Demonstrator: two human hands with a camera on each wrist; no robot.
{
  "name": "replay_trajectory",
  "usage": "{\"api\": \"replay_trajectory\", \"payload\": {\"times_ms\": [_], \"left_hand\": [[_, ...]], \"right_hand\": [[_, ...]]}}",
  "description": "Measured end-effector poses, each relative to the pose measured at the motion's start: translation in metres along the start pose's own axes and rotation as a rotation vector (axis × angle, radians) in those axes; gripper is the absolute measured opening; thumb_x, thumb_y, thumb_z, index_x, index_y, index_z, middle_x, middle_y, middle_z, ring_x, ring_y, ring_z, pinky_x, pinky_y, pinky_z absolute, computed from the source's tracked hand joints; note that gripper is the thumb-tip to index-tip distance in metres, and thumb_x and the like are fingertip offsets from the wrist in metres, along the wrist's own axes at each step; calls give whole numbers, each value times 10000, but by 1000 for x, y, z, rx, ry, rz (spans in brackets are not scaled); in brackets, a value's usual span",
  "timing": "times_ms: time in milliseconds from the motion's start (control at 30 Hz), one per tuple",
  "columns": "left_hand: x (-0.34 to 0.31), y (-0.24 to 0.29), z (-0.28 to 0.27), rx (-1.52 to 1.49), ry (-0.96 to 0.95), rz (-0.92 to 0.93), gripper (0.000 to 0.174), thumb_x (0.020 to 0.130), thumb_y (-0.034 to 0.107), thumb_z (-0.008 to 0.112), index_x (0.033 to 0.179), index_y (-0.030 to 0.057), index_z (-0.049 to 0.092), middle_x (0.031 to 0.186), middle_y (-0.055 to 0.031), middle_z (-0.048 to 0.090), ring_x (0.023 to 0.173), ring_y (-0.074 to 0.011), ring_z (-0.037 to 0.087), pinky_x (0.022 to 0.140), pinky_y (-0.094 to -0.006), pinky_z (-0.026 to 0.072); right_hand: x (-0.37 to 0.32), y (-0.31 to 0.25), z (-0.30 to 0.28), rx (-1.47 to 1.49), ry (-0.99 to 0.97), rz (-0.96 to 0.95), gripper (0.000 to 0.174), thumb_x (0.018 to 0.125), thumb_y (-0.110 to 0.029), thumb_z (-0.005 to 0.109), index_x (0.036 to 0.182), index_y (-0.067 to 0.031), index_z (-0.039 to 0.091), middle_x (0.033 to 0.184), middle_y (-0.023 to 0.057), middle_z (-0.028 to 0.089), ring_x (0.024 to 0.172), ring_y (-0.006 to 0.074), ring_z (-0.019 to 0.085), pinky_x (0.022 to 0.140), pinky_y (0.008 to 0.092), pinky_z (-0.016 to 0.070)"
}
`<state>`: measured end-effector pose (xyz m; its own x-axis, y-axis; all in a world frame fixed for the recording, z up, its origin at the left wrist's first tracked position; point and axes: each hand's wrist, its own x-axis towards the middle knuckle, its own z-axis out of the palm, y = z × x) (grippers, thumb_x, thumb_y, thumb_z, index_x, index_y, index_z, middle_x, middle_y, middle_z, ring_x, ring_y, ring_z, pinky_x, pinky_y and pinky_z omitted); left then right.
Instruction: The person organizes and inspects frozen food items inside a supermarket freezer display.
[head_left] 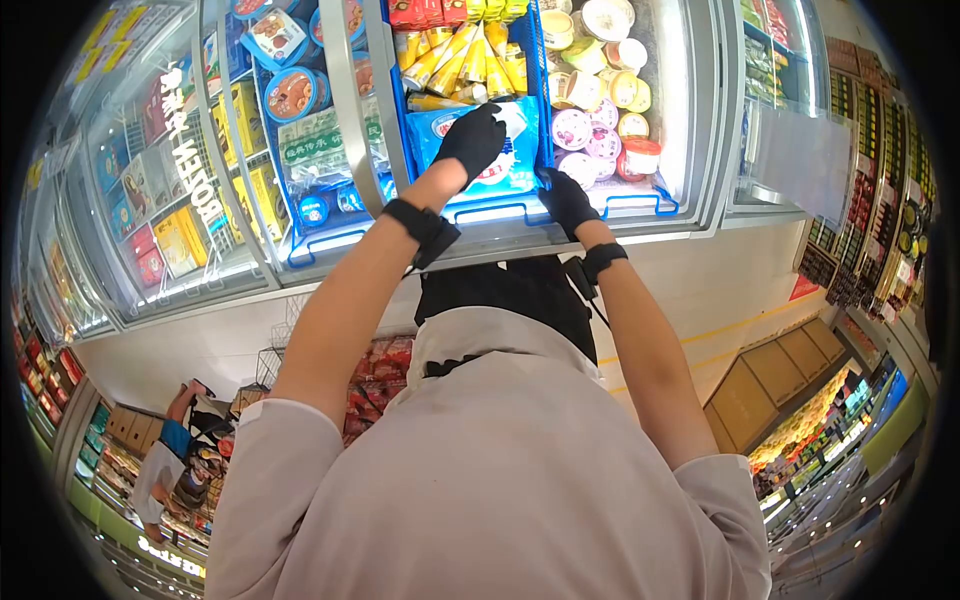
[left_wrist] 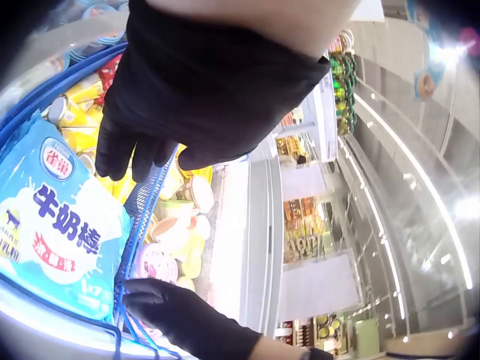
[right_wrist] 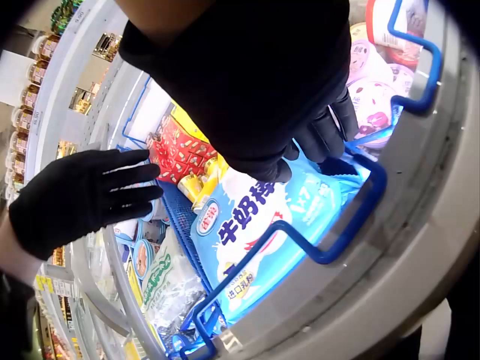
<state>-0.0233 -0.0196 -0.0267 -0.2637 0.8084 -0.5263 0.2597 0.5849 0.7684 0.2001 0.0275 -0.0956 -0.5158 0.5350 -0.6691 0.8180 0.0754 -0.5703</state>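
Note:
A pale-blue ice-cream bag (head_left: 515, 178) with white and dark lettering lies flat at the near end of the blue wire basket (head_left: 546, 120) in the freezer. My black-gloved left hand (head_left: 476, 140) is over the bag in the head view. Its fingers look extended and hold nothing in the right wrist view, where the same left hand (right_wrist: 90, 199) shows from the side. At the bag's right edge is my gloved right hand (head_left: 570, 203), its fingertips right at the basket divider. The right hand (left_wrist: 187, 319) has its fingers reaching toward the bag's corner in the left wrist view.
Yellow-wrapped cones (head_left: 470, 60) lie behind the bag, with red packets (head_left: 425, 12) farther back. Right of the divider are several ice-cream cups (head_left: 600, 130). On the left, blue-lidded tubs (head_left: 292, 95) and green-white packs (head_left: 320, 140) sit beside the freezer frame (head_left: 355, 110).

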Motion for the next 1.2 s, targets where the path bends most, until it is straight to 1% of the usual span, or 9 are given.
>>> {"api": "replay_trajectory", "payload": {"times_ms": [67, 100, 200, 367, 600, 967, 1067, 1167, 1200], "left_hand": [[39, 2, 8, 297, 62, 172, 343, 870, 255, 487, 1145, 72, 580, 1071, -217, 611, 956, -347, 600, 834, -395, 474], [55, 1, 13, 347, 4, 60, 338, 865, 247, 479, 1127, 60, 581, 1051, -211, 624, 956, -358, 600, 845, -412, 471], [110, -28, 29, 584, -163, 50, 348, 857, 257, 459, 1101, 50, 596, 1099, -195, 615, 992, -355, 595, 858, -428, 468], [141, -70, 31, 771, -469, -12, 600, 869, 541, 466, 1095, 7, 618, 1082, -209, 629, 994, -365, 604, 875, -425, 461], [124, -92, 24, 673, -399, 105, 459, 786, 389, 663, 1106, 66, 599, 1092, -179, 627, 1010, -339, 597, 859, -414, 470], [116, -95, 27, 796, -263, -64, 285, 842, 279, 567, 1029, 72, 622, 1008, -153, 656, 952, -314, 626, 810, -422, 486], [104, -92, 27, 815, -203, -20, 303, 857, 316, 546, 1010, 66, 622, 983, -153, 659, 930, -311, 630, 797, -425, 488], [97, -93, 25, 859, -185, 42, 377, 887, 385, 507, 1036, 56, 614, 963, -145, 661, 906, -311, 630, 799, -427, 480], [96, -96, 25, 868, -154, 54, 395, 893, 395, 499, 1057, 53, 608, 967, -144, 660, 906, -314, 628, 804, -428, 476]], "right_hand": [[-10, 20, 4, -87, 22, 8, 466, 823, -148, 567, 1266, -30, 486, 1256, 202, 525, 1159, 344, 505, 969, 405, 414], [-17, 25, 6, -103, 35, 81, 454, 821, -138, 567, 1256, -28, 492, 1251, 196, 527, 1157, 344, 505, 967, 411, 415], [-39, 32, 16, -18, 241, -125, 389, 823, -128, 566, 1197, -30, 523, 1164, 203, 564, 1082, 360, 536, 928, 423, 431], [-42, 23, 26, 34, 405, -115, 324, 798, -95, 584, 1118, -49, 566, 1095, 174, 596, 1025, 353, 560, 905, 431, 440], [-34, 15, 21, 22, 378, -47, 331, 790, -77, 590, 1119, -47, 574, 1086, 169, 603, 1031, 349, 560, 908, 419, 440], [52, -20, -1, 165, 113, 79, 579, 810, -161, 578, 1338, -11, 393, 1286, 211, 491, 1191, 347, 478, 1009, 397, 380], [74, -24, 6, -5, 94, 18, 655, 808, -170, 578, 1373, 19, 305, 1400, 236, 344, 1299, 353, 343, 1082, 384, 294], [88, -38, 1, -139, 102, -8, 687, 796, -161, 589, 1385, 17, 283, 1420, 230, 315, 1313, 347, 325, 1091, 377, 280], [97, -32, 10, -285, 266, -151, 616, 778, -140, 599, 1331, 4, 369, 1359, 224, 393, 1274, 351, 372, 1060, 390, 322]]}}
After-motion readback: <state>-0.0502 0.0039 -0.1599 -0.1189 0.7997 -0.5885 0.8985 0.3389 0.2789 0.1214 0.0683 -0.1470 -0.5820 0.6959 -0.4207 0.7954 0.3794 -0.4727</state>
